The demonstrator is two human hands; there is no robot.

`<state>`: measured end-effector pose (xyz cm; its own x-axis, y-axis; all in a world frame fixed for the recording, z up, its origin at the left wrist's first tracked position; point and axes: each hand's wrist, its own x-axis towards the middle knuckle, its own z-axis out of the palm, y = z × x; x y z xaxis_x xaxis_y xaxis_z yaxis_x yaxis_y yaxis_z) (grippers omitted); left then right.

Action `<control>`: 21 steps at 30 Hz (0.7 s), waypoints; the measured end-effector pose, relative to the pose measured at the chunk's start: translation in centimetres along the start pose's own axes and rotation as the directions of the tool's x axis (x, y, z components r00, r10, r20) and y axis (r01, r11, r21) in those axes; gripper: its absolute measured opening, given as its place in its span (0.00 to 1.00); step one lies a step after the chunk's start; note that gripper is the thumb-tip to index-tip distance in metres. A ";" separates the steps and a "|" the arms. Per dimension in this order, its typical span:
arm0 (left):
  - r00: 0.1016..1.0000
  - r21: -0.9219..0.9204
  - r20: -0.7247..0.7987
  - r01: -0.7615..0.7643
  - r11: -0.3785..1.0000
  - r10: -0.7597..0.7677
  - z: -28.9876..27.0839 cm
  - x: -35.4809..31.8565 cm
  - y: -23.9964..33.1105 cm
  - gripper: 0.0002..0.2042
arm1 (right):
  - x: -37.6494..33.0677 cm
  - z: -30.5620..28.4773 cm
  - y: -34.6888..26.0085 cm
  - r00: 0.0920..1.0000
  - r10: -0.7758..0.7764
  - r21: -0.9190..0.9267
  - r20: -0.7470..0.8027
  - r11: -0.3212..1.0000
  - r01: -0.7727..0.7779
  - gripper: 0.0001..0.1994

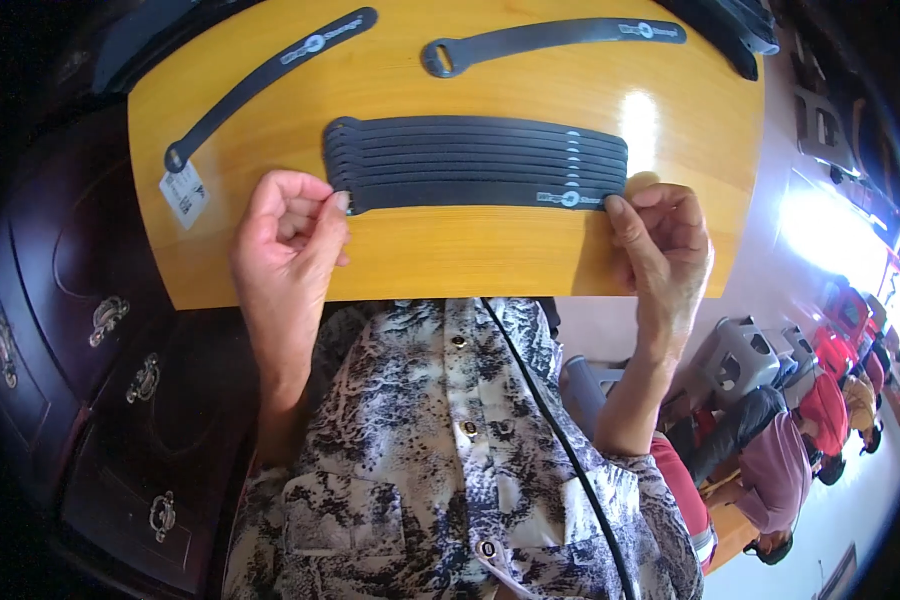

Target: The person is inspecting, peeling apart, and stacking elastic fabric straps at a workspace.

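Note:
Several black hook-and-loop straps [470, 155] lie overlapped in a neat row across the wooden table, each showing a strip along its near edge. The nearest strap [450, 197] shows its pale print near the right end. My left hand [288, 230] pinches that strap's left end between thumb and fingertips. At its right end, my right hand [670, 240] grips the tip with thumb and forefinger. Two single straps lie farther off: one slants at the far left [260, 85], with a white tag [184, 195] at its looped end; the other [560, 40] lies at the far right.
The yellow wooden table [470, 255] ends just before my body. Dark cabinets with ornate handles [110, 320] stand at the left. Dark objects [725, 35] border the far edge. Grey stools [735, 355] and several seated people [780, 470] are at the right. A black cable [560, 430] hangs down my shirt.

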<state>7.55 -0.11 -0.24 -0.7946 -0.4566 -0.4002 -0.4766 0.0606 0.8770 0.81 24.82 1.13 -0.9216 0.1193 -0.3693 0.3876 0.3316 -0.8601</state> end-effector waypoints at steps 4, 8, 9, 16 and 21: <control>0.999 0.010 0.033 0.012 1.000 -0.013 -0.3 0.3 0.1 0.05 | 1.4 -0.9 -1.1 0.988 0.047 -0.147 0.147 0.989 -0.026 0.11; 0.994 0.019 0.097 0.048 0.999 -0.050 -0.6 0.7 -0.3 0.04 | 3.3 -1.9 -1.2 0.964 0.149 -0.275 0.220 0.958 -0.086 0.13; 0.992 0.012 0.107 0.062 0.998 -0.063 -0.6 0.8 -0.4 0.04 | 3.3 -1.7 -1.8 0.966 0.164 -0.351 0.200 0.932 -0.085 0.13; 0.996 -0.081 0.086 0.014 0.997 -0.006 -0.8 0.8 -1.8 0.04 | 2.1 -1.5 -0.2 0.990 -0.025 -0.273 0.142 0.960 0.064 0.11; 0.988 -0.177 -0.006 -0.154 0.972 0.155 -0.1 -0.9 -1.7 0.04 | -0.6 -1.2 -0.9 0.986 -0.127 -0.148 0.105 0.979 0.141 0.08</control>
<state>9.12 0.12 -1.36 -0.8567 -0.4469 -0.2575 -0.2745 -0.0277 0.9612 0.97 25.56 2.49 -0.9561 -0.0222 -0.2923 0.2462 0.4803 -0.8418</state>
